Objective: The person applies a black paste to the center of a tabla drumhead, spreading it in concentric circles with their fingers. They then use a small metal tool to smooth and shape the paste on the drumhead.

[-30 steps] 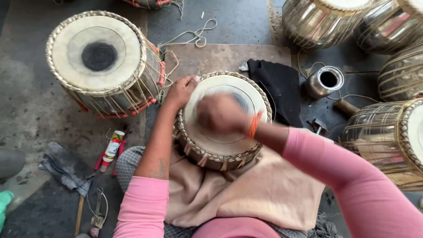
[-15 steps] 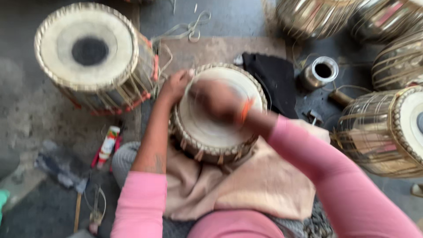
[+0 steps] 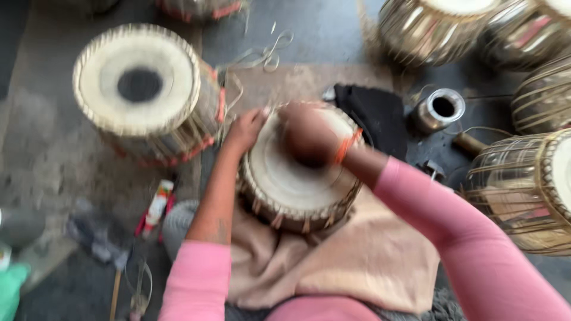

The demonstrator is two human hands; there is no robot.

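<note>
A small red-and-white tube-shaped package [image 3: 156, 206] lies on the grey floor [image 3: 47, 154] to the left of the person's lap, its long axis running from lower left to upper right; its label is too blurred to make out. A green object [image 3: 11, 291] sits at the lower left edge of the frame.

The round, pale-skinned hand drum with laced sides [image 3: 297, 172] stands upright on a beige cloth [image 3: 357, 261] across the person's lap, its head facing up toward the camera, its axis vertical. The left hand [image 3: 245, 131] rests on the drum's upper left rim, fingers curled over the edge in a closed grip on the rim. The right hand [image 3: 309, 134], with an orange band at the wrist, lies over the upper middle of the drum head; it is motion-blurred and whether its grip is open or closed cannot be told.

A larger drum with a black centre spot [image 3: 140, 89] stands upright just beside, to the upper left. A black cloth [image 3: 375, 113] lies behind the lap drum, and a small metal cup [image 3: 440, 110] stands to its right. Brass-coloured laced drums [image 3: 523, 190] lie along the right side
</note>
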